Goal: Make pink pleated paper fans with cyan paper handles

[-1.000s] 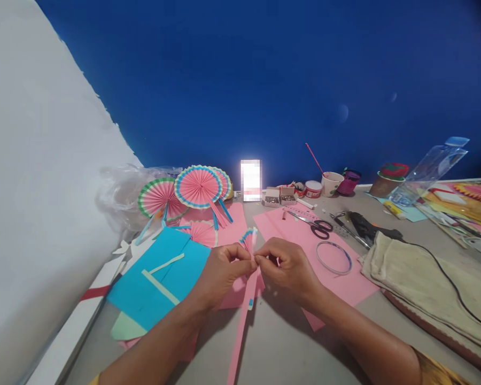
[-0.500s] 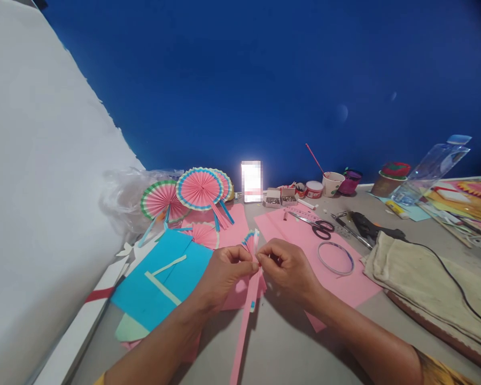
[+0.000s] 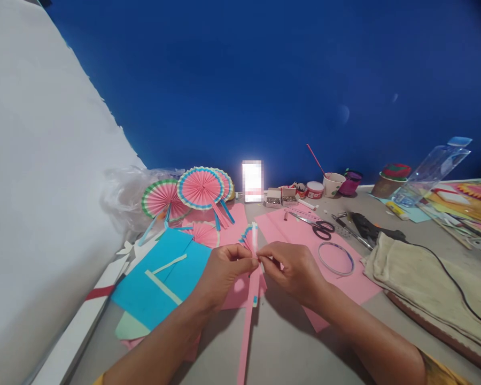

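At the near side of the grey tabletop (image 3: 288, 350), I watch the bare left hand (image 3: 226, 270) pinch a pleated, blue-edged pink paper bundle (image 3: 247, 238); the bare right hand (image 3: 294, 267) bunches its fingertips just beside it, their hold unclear to me. A slack pinch could let pleats spring open. Versus 0.5 seconds earlier, the bundle stands straighter.

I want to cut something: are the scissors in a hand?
No, the scissors lie on pink paper, apart from the left hand and right hand.
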Demonstrator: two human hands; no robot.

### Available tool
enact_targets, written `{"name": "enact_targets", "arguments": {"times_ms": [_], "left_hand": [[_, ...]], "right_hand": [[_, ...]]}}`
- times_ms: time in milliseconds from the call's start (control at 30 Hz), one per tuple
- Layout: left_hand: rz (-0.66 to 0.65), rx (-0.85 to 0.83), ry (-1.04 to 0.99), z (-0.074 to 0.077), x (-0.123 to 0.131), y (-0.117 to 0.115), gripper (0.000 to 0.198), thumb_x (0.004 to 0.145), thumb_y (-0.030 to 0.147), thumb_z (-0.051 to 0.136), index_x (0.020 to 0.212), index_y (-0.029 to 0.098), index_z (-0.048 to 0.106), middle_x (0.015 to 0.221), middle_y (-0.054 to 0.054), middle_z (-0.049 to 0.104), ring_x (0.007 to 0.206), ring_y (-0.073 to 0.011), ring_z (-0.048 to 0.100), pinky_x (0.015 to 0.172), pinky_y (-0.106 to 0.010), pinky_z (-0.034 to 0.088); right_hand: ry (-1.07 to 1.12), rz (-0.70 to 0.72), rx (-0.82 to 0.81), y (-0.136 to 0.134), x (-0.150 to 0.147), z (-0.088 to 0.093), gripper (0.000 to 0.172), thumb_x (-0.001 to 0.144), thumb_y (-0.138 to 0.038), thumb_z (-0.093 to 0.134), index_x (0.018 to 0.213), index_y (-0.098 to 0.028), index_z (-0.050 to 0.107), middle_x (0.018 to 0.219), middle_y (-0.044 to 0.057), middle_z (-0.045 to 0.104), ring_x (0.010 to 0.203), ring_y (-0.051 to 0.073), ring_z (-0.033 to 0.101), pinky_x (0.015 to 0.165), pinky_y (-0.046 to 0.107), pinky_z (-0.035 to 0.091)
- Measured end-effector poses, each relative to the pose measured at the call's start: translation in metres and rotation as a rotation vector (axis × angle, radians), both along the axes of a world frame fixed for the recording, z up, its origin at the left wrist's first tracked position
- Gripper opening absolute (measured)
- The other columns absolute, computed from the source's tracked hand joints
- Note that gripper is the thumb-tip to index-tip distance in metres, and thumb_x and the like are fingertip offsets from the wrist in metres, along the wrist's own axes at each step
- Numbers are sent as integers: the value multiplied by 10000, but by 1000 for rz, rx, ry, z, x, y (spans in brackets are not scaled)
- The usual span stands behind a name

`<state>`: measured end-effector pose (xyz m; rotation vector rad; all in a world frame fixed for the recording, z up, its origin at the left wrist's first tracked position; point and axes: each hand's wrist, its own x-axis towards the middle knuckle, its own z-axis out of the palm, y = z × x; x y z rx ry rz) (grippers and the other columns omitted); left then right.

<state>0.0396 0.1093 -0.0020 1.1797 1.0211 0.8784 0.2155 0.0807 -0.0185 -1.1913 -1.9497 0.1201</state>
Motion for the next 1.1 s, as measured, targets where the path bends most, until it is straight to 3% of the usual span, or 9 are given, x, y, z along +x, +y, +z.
{"name": "enact_targets", "arguments": {"times_ms": [233,500,800,1100], "left_hand": [[12,64,109,3,2,-1,222,603,312,819,586,161,657,624,15,594,634,-126,505,631,-261,398],[-61,86,137,3,1,-2,189,638,278,761,583,176,611,582,30,557,588,-120,482,603,-257,369],[-123,45,93,0,0,1,255,655,334,771,621,162,585,612,29,520,606,-103,439,579,-228,334],[-185,-149,15,-6,-2,2,207,623,283,755,627,182,574,557,21,605,468,-111,511,479,-226,340]], "right_hand": [[-152,-114,20,-4,-5,-8,178,859,-156,528,723,-199,634,628,4,658,530,121,510,532,285,221],[198,-96,-283,-4,-7,5,118,730,-143,551,663,-214,617,579,-34,617,521,115,508,518,235,305],[268,-22,-418,-2,-3,13,106,730,-144,527,659,-213,565,615,-39,616,558,119,505,522,231,326],[275,-279,-216,10,21,23,112,776,-202,488,671,-238,504,582,-32,579,517,138,483,497,254,324]]}}
